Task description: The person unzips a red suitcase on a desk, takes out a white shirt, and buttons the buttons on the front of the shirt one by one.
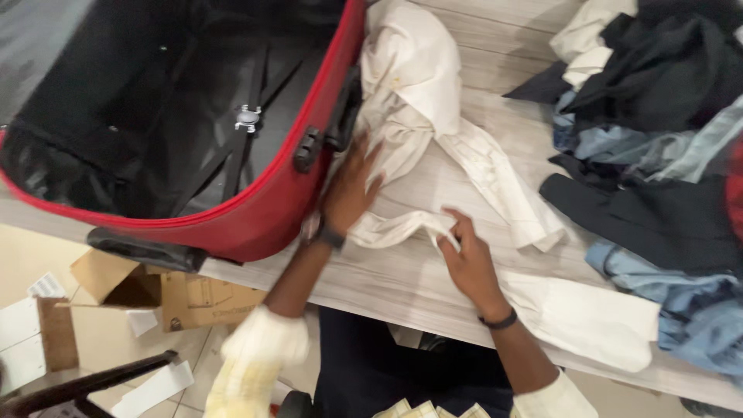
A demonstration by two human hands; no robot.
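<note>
Scene: A person stands at a pale wood-grain table (433,279), seen from above, working a crumpled cream shirt (433,116) beside an open red suitcase (255,209)
Left hand: The left hand (350,190) lies spread, fingers loose and flat, on the shirt's cloth right against the suitcase wall, just under its black side handle (329,135)
Right hand: The right hand (468,259) pinches a narrow fold of the shirt between thumb and fingertips, near the table's front edge
Shirt: It lies bunched on the table, its upper part touching the suitcase rim, one sleeve trailing toward the lower right
Suitcase: Lid open, black lining and crossed straps showing, apparently empty
Nearby: A heap of dark and blue clothes (658,116) sits well apart at the right; a cardboard box (155,290) rests on the floor below
Handling: Judging from the creases, the cloth would lie best if the flat hand pins it while the pinching hand draws the fold taut and straight
</note>
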